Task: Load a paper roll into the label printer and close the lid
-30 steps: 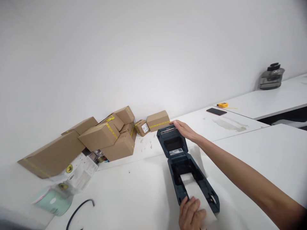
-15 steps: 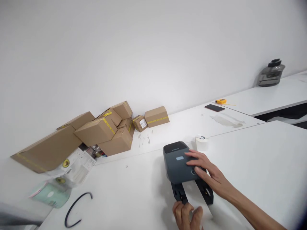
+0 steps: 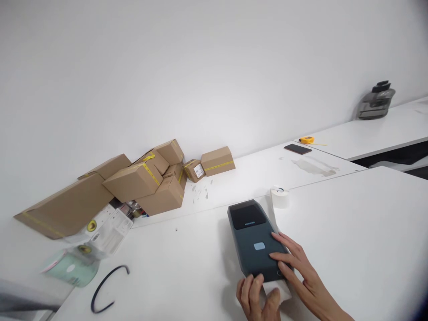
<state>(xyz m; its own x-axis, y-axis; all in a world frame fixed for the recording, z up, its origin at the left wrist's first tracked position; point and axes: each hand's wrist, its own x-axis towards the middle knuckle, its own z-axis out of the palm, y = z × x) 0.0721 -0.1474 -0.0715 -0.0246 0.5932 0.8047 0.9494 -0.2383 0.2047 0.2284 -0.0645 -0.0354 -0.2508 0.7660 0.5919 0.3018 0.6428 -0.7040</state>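
Observation:
A dark grey-blue label printer (image 3: 249, 240) stands on the white table, its lid down over the body. My right hand (image 3: 302, 272) rests on the lid's right side and front corner, fingers spread. At the printer's front edge is my left hand (image 3: 256, 296), fingers curled against the edge and thumb bent on the white paper strip (image 3: 281, 290) that sticks out at the front. The fingers partly hide the strip. Behind the printer a white paper roll (image 3: 280, 198) lies on the table, its loose end running down towards the printer's right side.
Cardboard boxes (image 3: 133, 183) are piled at the back left, beside plastic packets (image 3: 112, 232) and a green pouch (image 3: 75, 269). A black curved band (image 3: 96, 292) lies at front left. Further right are a phone (image 3: 297, 149), a yellow tape measure (image 3: 306, 140) and a large grey bottle (image 3: 376, 102).
The printer's lid has come down over the front where its black inner parts and paper showed. My right hand moved down with it. My left hand stays at the front with the paper.

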